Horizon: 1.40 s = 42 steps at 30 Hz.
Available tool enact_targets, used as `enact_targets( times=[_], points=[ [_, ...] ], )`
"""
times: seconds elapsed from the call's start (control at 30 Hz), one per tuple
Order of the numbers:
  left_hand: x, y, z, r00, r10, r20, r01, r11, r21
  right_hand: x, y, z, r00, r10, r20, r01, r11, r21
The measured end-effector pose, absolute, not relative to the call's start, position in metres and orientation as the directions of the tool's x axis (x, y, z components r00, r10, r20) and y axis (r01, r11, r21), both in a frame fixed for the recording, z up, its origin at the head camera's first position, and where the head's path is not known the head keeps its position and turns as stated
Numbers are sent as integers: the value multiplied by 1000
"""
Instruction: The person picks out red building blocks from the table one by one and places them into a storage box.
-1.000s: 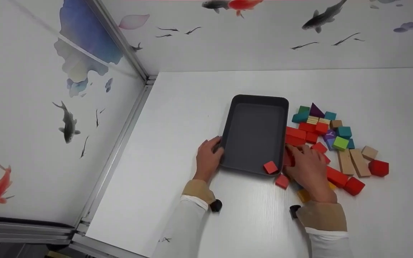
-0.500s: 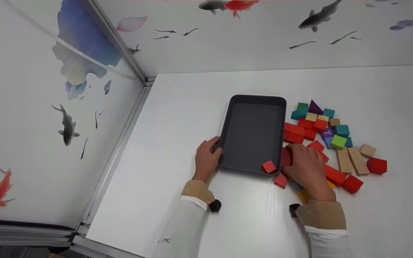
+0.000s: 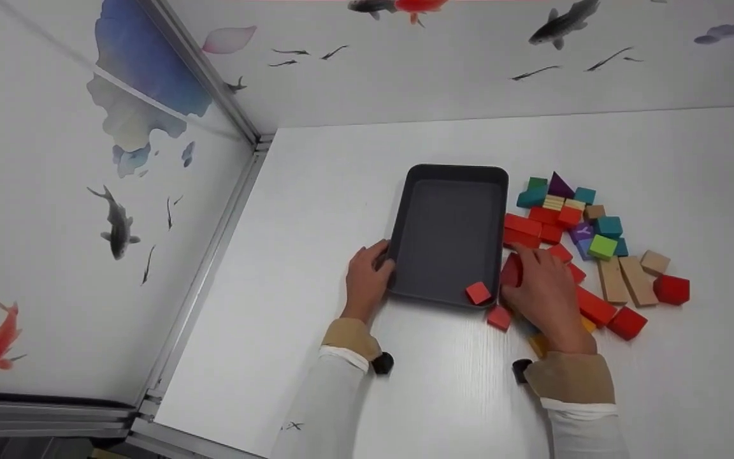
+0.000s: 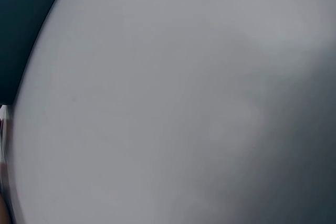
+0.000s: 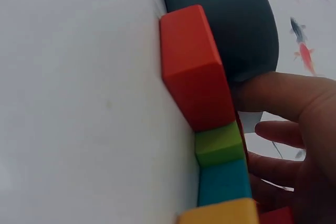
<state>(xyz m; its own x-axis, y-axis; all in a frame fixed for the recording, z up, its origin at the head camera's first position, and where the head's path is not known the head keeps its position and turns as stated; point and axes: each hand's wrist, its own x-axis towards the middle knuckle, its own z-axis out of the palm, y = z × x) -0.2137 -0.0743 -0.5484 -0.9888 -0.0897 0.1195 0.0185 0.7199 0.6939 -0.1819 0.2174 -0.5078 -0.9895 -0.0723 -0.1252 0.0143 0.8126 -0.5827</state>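
Observation:
A dark grey rectangular tray (image 3: 450,236) lies on the white table, with one small red block (image 3: 478,292) inside at its lower right corner. My left hand (image 3: 367,280) holds the tray's left side near the front; in the left wrist view only the tray's dark side (image 4: 26,24) shows clearly. Just outside the tray's right wall, my right hand (image 3: 545,293) grips a dark red block (image 3: 511,271) between thumb and fingers. Another red block (image 3: 499,317) sits by the tray's front right corner. From the right wrist, a red block (image 5: 194,61) stands near my thumb, the gripped one mostly hidden.
Right of the tray spreads a pile of coloured blocks: long red ones (image 3: 522,231), a purple triangle (image 3: 560,186), a green cube (image 3: 603,247), plain wooden pieces (image 3: 638,280) and a red block (image 3: 671,290) at the far side. Printed panels wall the table's back and left.
The right hand's fingers have shifted slightly, and more of the dark red block shows between them. The left hand and the tray hold nearly the same place; the view has drifted a little.

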Motion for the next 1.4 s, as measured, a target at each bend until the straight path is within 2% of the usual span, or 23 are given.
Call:
enact_targets(
  times=[0.37,0.5,0.63,0.8,0.97,1.17,1.4],
  points=[
    [-215,-76,-548,-990,-96,104,6,708,706,-182,226,-502,-982,-48,-180,81,762,-643],
    [-215,-76,-547,-990,-99,101,3,697,717,-179,227,-495,-989,-23,-143,102,592,-800],
    [-214,-75,-547,-990,-105,94,-6,698,716,-175,225,-490,-999,21,-40,45,429,-902],
    [-214,-74,-547,-988,-110,107,-3,709,705,-173,222,-490,-996,90,31,13,447,-895],
    [-216,-74,-546,-987,-100,130,20,711,703,-177,221,-489,-992,126,0,58,457,-887],
    [-216,-75,-547,-987,-98,125,20,706,708,-177,221,-489,-994,92,-58,95,480,-872],
    [-215,-74,-548,-988,-103,113,7,708,706,-178,218,-496,-997,66,-31,63,555,-829]
  ],
)
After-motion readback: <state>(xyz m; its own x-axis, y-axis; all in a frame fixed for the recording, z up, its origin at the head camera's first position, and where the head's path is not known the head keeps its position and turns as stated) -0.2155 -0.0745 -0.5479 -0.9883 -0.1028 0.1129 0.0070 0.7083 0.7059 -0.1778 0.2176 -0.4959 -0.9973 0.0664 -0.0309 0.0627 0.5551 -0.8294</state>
